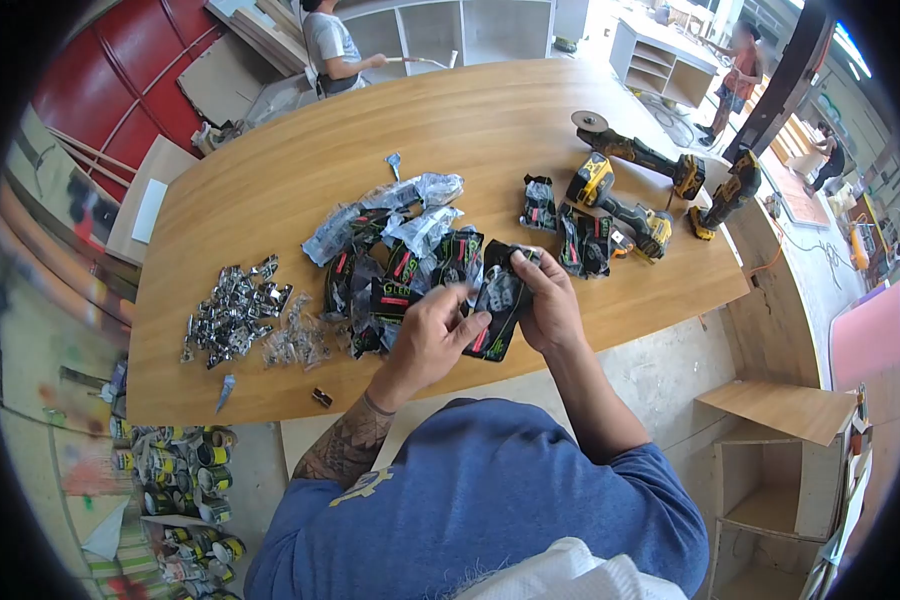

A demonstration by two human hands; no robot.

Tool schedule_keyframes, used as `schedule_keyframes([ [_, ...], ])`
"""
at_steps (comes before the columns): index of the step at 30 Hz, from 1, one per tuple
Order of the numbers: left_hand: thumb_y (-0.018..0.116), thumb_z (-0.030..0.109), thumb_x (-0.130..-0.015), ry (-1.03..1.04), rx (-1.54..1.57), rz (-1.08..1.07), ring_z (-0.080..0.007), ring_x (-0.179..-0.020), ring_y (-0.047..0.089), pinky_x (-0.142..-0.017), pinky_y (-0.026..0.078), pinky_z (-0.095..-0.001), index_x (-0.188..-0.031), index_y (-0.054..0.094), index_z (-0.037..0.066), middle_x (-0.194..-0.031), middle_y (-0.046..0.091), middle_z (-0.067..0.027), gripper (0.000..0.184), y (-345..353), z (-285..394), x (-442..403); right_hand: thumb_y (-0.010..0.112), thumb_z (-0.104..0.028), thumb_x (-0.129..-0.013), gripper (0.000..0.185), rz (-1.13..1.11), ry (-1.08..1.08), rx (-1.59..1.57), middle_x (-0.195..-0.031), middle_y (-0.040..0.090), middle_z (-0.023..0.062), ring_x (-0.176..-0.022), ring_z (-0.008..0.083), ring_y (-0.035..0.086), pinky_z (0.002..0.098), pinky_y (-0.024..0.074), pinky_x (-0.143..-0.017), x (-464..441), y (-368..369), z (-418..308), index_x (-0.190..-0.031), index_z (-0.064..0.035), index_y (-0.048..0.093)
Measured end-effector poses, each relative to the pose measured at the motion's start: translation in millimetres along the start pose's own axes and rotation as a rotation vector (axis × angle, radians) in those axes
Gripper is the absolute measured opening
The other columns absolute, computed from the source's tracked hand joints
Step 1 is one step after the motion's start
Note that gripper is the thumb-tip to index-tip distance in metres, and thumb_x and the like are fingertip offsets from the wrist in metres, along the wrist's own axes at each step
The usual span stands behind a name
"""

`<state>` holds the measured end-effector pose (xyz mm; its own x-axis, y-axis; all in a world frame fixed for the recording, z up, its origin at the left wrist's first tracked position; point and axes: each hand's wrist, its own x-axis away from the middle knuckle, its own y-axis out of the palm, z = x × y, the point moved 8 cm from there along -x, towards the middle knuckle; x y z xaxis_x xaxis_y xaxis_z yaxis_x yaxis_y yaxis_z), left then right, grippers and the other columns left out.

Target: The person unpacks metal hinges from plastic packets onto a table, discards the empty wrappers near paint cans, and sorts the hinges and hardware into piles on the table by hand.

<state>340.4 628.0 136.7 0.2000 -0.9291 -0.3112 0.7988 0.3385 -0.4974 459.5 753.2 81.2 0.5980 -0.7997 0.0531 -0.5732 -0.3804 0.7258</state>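
Above the wooden table (270,215), the right hand (552,302), fingers bent, holds a black packet (502,298), and the half-curled left hand (430,335) meets its edge, grip unclear

Black packet (508,292): tilted, between both hands
Left hand (427,338): fingers at its left edge, slightly blurred
Right hand (552,306): gripping its right side
Desk (260,215): shiny metal parts (232,315), packet pile (398,285), power tools (592,180)
Beyond: person (332,45), white shelving (430,28)

Both hands (432,338) (552,300) are close together, fingers (552,268) curled, forearms (598,402) converging forward.
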Motion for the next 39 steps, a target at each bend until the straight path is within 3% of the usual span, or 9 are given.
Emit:
schedule_keyframes([
  [2, 0.070, 0.020, -0.101, 0.046, -0.060, 0.041, -0.0167, -0.071, 0.054, -0.065, 0.047, -0.0334, -0.133, 0.053, -0.002, -0.082, 0.055, -0.0065, 0.042, -7, -2, -3, 0.071, -0.011, -0.103, 0.012, 0.073, -0.114, 0.094, -0.096, 0.074, 0.0020, -0.080, 0.0073, 0.068, 0.0255, 0.0572, -0.073, 1, 0, -4, -0.110, -0.0029, 0.067],
  [6, 0.056, 0.013, -0.106, 0.111, 0.031, 0.180, -0.0254, -0.088, 0.067, -0.081, 0.053, -0.0400, -0.126, 0.052, -0.001, -0.095, 0.062, -0.0116, 0.024, -29, -12, -14, 0.071, -0.013, -0.104, 0.013, 0.131, -0.279, 0.371, -0.090, 0.073, 0.0003, -0.077, 0.0032, 0.062, 0.0221, 0.0520, -0.070, 1, 3, -4, -0.106, 0.0001, 0.070],
  [16, 0.054, 0.010, -0.109, 0.186, -0.111, 0.119, -0.0219, -0.072, 0.073, -0.064, 0.059, -0.0344, -0.119, 0.062, -0.004, -0.094, 0.071, -0.0152, 0.018, -42, 13, -24, 0.074, -0.012, -0.103, 0.014, 0.136, -0.396, 0.549, -0.084, 0.070, -0.0021, -0.073, 0.0023, 0.055, 0.0218, 0.0463, -0.064, 5, 24, 16, -0.100, 0.0011, 0.071],
  [23, 0.059, 0.017, -0.109, -0.181, 0.067, 0.011, -0.0222, -0.064, 0.072, -0.058, 0.056, -0.0381, -0.110, 0.055, -0.001, -0.085, 0.073, -0.0155, 0.018, -44, -8, -17, 0.073, -0.012, -0.103, 0.013, 0.185, -0.376, 0.672, -0.089, 0.071, -0.0009, -0.076, 0.0026, 0.059, 0.0213, 0.0504, -0.068, 3, 25, 20, -0.105, 0.0010, 0.071],
  [25, 0.061, 0.017, -0.108, -0.040, -0.093, -0.011, -0.0449, -0.077, 0.068, -0.065, 0.055, -0.0476, -0.103, 0.057, -0.001, -0.088, 0.068, -0.0233, 0.019, -44, 0, -18, 0.076, -0.014, -0.101, 0.015, 0.198, -0.375, 0.570, -0.081, 0.068, -0.0024, -0.071, 0.0030, 0.054, 0.0233, 0.0457, -0.062, 3, 25, 23, -0.098, 0.0006, 0.071],
  [26, 0.061, 0.017, -0.108, -0.036, -0.094, -0.009, -0.0449, -0.077, 0.068, -0.065, 0.055, -0.0476, -0.103, 0.057, -0.001, -0.088, 0.068, -0.0233, 0.019, -44, -4, -19, 0.076, -0.014, -0.101, 0.015, 0.195, -0.379, 0.570, -0.081, 0.068, -0.0024, -0.071, 0.0030, 0.054, 0.0233, 0.0457, -0.062, 2, 24, 24, -0.098, 0.0006, 0.071],
  [28, 0.066, 0.019, -0.105, 0.242, -0.294, 0.179, -0.0352, -0.072, 0.070, -0.063, 0.054, -0.0448, -0.097, 0.063, 0.000, -0.082, 0.068, -0.0162, 0.021, -54, 13, -18, 0.077, -0.014, -0.100, 0.016, 0.229, -0.424, 0.751, -0.082, 0.066, 0.0010, -0.072, 0.0072, 0.056, 0.0271, 0.0470, -0.064, 4, 22, 24, -0.097, 0.0001, 0.071],
  [34, 0.062, 0.024, -0.105, 0.139, -0.344, 0.065, -0.0423, -0.079, 0.068, -0.066, 0.054, -0.0511, -0.093, 0.059, 0.003, -0.083, 0.066, -0.0211, 0.025, -46, 6, -19, 0.078, -0.011, -0.095, 0.013, 0.253, -0.629, 1.029, -0.084, 0.061, 0.0104, -0.076, 0.0241, 0.060, 0.0365, 0.0482, -0.070, 18, 41, 13, -0.098, -0.0009, 0.071],
  [39, 0.064, 0.020, -0.104, 0.144, -0.364, 0.115, -0.0427, -0.073, 0.068, -0.059, 0.052, -0.0508, -0.092, 0.057, 0.003, -0.079, 0.066, -0.0189, 0.023, -36, 1, -21, 0.077, -0.006, -0.094, 0.008, 0.226, -0.812, 1.165, -0.082, 0.059, 0.0083, -0.075, 0.0221, 0.058, 0.0358, 0.0470, -0.068, 31, 64, -5, -0.096, -0.0009, 0.071],
])
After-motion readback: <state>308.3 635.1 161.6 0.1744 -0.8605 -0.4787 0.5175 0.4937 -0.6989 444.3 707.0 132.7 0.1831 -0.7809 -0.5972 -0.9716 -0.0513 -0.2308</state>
